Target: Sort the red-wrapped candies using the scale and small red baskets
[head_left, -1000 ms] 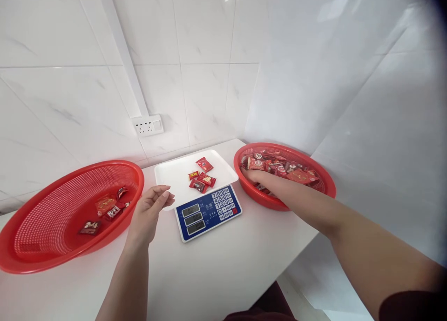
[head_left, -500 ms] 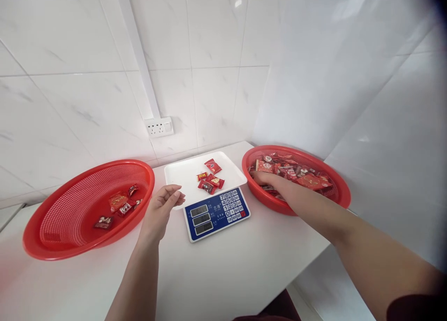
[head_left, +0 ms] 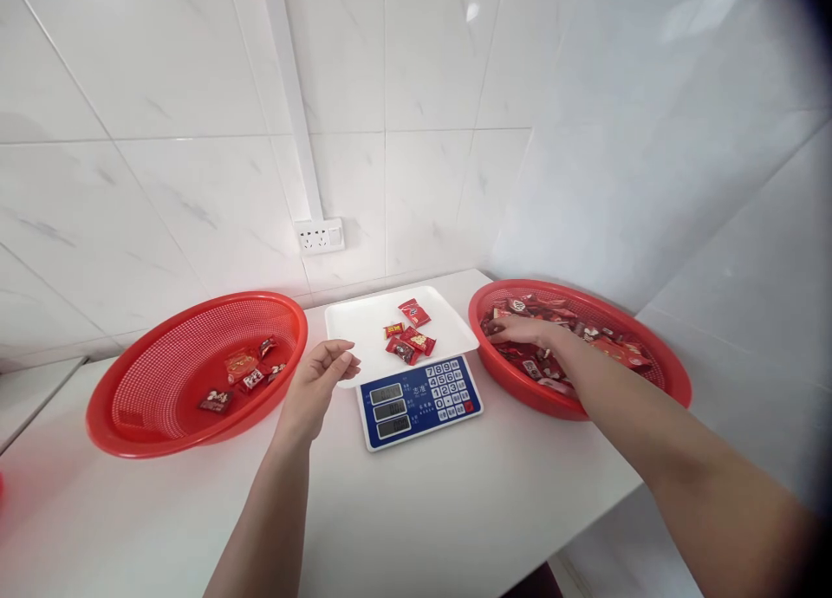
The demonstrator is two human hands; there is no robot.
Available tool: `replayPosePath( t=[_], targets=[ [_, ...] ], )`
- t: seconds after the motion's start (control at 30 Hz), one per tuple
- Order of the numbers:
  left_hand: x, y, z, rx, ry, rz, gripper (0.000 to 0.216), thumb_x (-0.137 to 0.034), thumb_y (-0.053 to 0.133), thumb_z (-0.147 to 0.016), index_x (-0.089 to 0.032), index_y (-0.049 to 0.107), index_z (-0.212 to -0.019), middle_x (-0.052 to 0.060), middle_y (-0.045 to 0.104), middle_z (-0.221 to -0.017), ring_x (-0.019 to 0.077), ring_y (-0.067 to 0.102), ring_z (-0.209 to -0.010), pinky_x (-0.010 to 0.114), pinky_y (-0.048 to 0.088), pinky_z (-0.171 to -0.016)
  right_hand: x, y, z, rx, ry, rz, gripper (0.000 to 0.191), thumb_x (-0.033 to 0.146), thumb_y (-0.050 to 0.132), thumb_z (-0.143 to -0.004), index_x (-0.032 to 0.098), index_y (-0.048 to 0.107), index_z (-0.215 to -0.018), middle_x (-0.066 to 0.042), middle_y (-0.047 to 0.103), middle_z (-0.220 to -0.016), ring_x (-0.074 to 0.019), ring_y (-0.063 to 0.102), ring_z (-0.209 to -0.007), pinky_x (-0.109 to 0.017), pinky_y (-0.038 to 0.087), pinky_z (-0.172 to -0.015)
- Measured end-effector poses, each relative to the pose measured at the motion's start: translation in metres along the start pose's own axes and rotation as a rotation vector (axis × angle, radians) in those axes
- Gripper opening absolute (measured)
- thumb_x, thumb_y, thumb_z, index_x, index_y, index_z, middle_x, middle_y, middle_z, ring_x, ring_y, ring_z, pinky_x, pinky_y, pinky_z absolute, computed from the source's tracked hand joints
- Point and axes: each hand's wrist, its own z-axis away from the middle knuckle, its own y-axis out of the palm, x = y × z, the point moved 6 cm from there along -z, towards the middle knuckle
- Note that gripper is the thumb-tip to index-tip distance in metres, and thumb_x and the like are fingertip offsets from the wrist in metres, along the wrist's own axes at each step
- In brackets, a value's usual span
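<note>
A blue and white scale (head_left: pixel 419 397) stands on the white counter, and its white pan (head_left: pixel 370 325) carries several small red snack packets (head_left: pixel 408 336). My left hand (head_left: pixel 316 386) hovers by the pan's front left corner, fingers loosely curled and apart, holding nothing. To the right is a red basket (head_left: pixel 669 381) full of red packets. My right hand (head_left: pixel 526 331) reaches into it at its left side, fingers down among the packets; whether it grips one I cannot see. The red basket on the left (head_left: pixel 143 381) holds a few packets (head_left: pixel 242 374).
White tiled walls close the corner behind the counter. A white socket strip (head_left: pixel 319 235) sits on the wall above the scale, under a vertical cable duct. The counter's front edge drops off at the lower right.
The view has swung left, so everything sits further right in the picture. My right hand has shifted a little within the right basket. My left hand stays by the pan.
</note>
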Motion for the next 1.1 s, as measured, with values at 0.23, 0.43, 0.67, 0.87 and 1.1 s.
replayPosePath(
  t=[0.23,0.43,0.67,0.87,1.1],
  targets=[
    [-0.001,-0.001,0.0,-0.001,-0.001,0.027,0.027,-0.041,0.065,-0.076,-0.02,0.063,-0.094,0.002,0.064,-0.078,0.0147,0.062,-0.077,0.03,0.051,-0.076,0.01,-0.02,0.013,-0.002,-0.005,-0.066,0.033,0.042,0.067,-0.069,0.021,0.063,-0.095,-0.009,0.066,-0.112,-0.0264,0.058,-0.107,-0.035,0.045,-0.093],
    [-0.006,0.0,0.003,0.01,0.011,0.034,0.025,-0.04,0.064,-0.078,-0.02,0.063,-0.093,0.001,0.063,-0.078,0.0141,0.061,-0.077,0.029,0.05,-0.076,0.055,-0.018,0.022,-0.016,-0.134,-0.194,0.034,0.046,0.066,-0.071,0.021,0.058,-0.093,-0.007,0.066,-0.109,-0.024,0.059,-0.106,-0.033,0.044,-0.092],
    [0.003,0.035,0.014,0.204,-0.102,0.174,0.053,-0.043,0.061,-0.081,-0.026,0.042,-0.128,0.011,0.053,-0.122,0.0235,0.055,-0.109,0.04,0.053,-0.083,0.158,0.042,0.062,0.04,-0.422,0.092,0.028,0.043,0.062,-0.075,0.023,0.057,-0.094,-0.002,0.067,-0.097,-0.0224,0.061,-0.092,-0.034,0.045,-0.082],
    [0.017,0.067,0.024,0.283,-0.207,0.458,0.062,-0.04,0.064,-0.08,-0.036,0.035,-0.134,0.008,0.042,-0.137,0.0256,0.054,-0.112,0.042,0.054,-0.083,0.206,0.11,0.09,0.07,-0.655,0.253,0.015,0.028,0.051,-0.082,0.022,0.058,-0.094,-0.004,0.06,-0.095,-0.02,0.058,-0.085,-0.031,0.043,-0.068],
    [0.024,0.063,0.02,0.193,-0.263,0.585,0.051,-0.026,0.072,-0.073,-0.025,0.051,-0.12,0.002,0.062,-0.094,0.0132,0.064,-0.08,0.029,0.054,-0.073,0.213,0.114,0.087,0.018,-0.633,0.265,0.059,0.02,0.053,-0.077,0.031,0.039,-0.134,-0.007,0.05,-0.123,-0.0219,0.057,-0.096,-0.032,0.045,-0.074]
  ],
)
